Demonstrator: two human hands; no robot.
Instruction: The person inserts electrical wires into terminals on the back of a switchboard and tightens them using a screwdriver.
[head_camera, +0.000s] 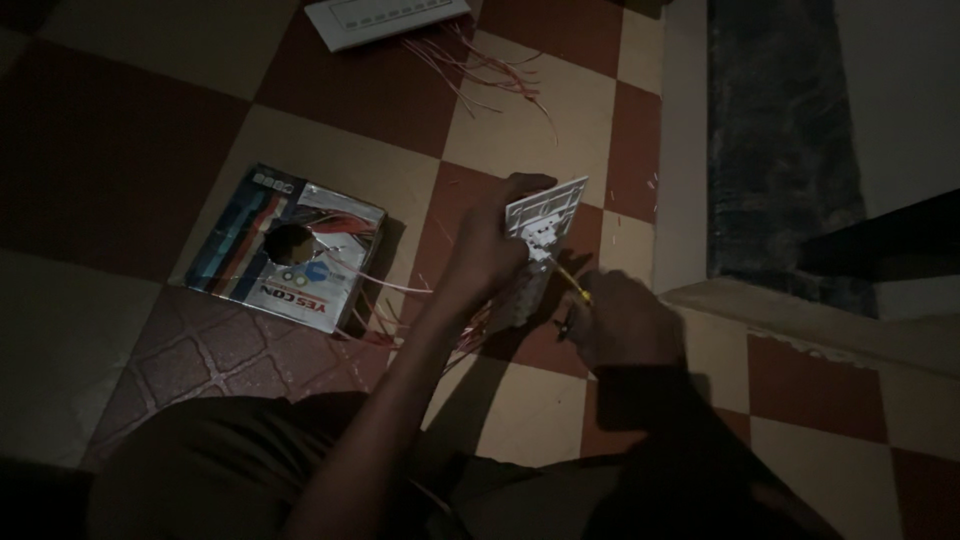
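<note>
Left hand (490, 245) grips one white switch plate (546, 212), tilted above checkered floor (520, 130). Right hand (615, 320) closed on one yellow-handled screwdriver (572, 285) at plate's underside. Second plate (385, 18), loose red wires (490, 70), one wire-coil box (285, 245) nearby.

both forearms bare to the elbow; hands (500, 240) unadorned; dark clothing, perhaps trousers, over the legs.
</note>
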